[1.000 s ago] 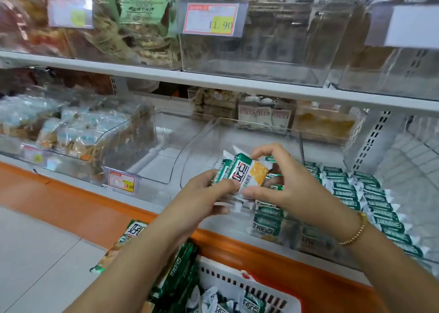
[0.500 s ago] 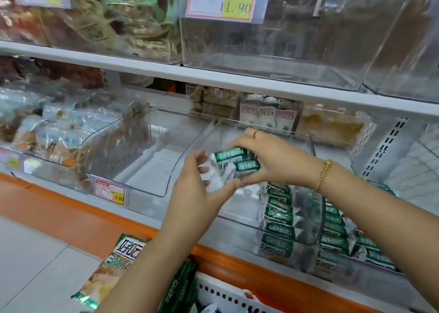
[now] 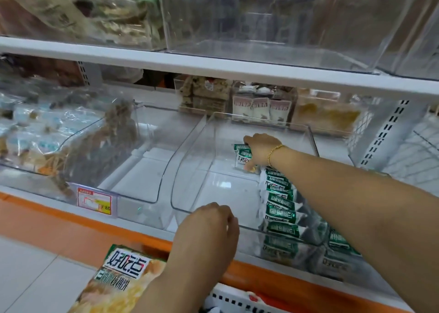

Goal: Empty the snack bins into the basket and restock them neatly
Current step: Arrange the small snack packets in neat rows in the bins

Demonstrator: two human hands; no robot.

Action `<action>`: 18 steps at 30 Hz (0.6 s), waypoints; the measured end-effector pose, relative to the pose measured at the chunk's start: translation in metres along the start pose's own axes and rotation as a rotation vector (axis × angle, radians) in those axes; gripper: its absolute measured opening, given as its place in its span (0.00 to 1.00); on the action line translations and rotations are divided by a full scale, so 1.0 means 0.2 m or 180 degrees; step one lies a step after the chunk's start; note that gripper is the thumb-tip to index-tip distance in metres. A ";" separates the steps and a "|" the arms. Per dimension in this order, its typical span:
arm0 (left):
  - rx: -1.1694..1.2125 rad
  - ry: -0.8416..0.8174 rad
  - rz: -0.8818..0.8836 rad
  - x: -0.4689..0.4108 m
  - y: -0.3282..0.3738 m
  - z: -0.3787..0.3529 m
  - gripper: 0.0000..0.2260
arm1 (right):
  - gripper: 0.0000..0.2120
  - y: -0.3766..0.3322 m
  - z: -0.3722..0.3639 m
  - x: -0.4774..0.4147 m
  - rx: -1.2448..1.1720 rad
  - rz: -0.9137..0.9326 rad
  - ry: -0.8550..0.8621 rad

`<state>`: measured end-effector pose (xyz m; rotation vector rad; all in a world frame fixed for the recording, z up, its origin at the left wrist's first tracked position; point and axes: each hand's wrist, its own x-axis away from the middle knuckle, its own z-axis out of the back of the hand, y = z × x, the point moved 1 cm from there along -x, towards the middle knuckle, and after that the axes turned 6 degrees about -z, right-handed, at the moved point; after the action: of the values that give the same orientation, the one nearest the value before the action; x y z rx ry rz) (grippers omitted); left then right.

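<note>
**a pinched handful at the back of the bin**

my right grip [image 3: 260, 149] is grasping a few green packets [image 3: 242, 157] from above, at the far end of the row [image 3: 280, 201] that runs along the right wall of the clear bin [image 3: 190, 146]. the risk, i judge, is here: held only near their tops, they could fan out, tip toward the bin's bare left side, or knock the row crooked. my left grip [image 3: 209, 232] is loosely curled, holding nothing, by the bin's front lip; whether it touches i cannot tell. the basket [image 3: 228, 298] sits below.
</note>
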<state>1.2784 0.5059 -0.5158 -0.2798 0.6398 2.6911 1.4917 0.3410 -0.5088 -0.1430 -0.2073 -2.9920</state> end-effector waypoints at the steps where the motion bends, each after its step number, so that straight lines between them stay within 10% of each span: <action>1: 0.0012 0.0024 -0.0013 0.00 0.00 0.00 0.13 | 0.33 -0.01 -0.01 0.00 0.0383 0.0016 0.0024; 7: 0.0133 0.0066 -0.0008 0.03 -0.01 0.03 0.13 | 0.31 -0.03 -0.03 0.02 0.1405 -0.0384 -0.0079; 13: -0.0031 0.0123 0.0039 0.11 -0.10 0.09 0.17 | 0.36 -0.03 -0.02 0.05 0.0825 -0.0682 0.0092; 18: -0.0180 0.0014 -0.0042 0.17 -0.13 0.12 0.20 | 0.22 -0.05 0.01 0.07 0.0582 0.0114 0.0437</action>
<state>1.2554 0.5495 -0.5144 -0.3038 0.5618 2.6997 1.4759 0.3493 -0.5062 0.0770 -0.4549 -2.9135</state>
